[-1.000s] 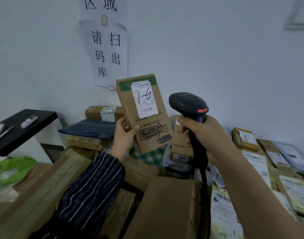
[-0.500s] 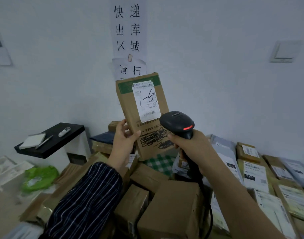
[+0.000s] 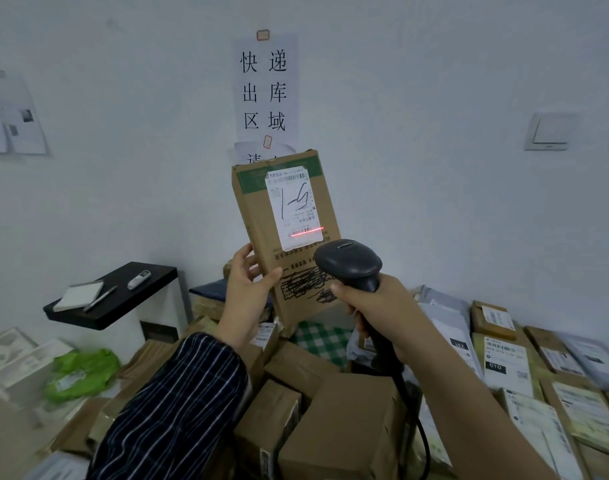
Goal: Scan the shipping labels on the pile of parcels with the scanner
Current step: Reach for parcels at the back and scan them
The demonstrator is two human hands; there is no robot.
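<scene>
The left hand [image 3: 249, 289] is grasping the raised parcel [image 3: 286, 233] above the pile; the right hand [image 3: 375, 313] is clenching the scanner [image 3: 348, 263]. The beam is crossing the label [image 3: 292, 209] edge, risking a misread if the parcel tilts.

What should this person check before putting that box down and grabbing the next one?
1. Red scan line crosses the lower end of the label: ok.
2. Label faces the scanner, nothing covering it: ok.
3. Left hand holds the parcel near its lower corner, thumb off the label: ok.
4. Right hand grips the scanner's handle: ok.
5. Scan actually registered: cannot tell.
6. Pile below has room to take the parcel back: cannot tell.
</scene>
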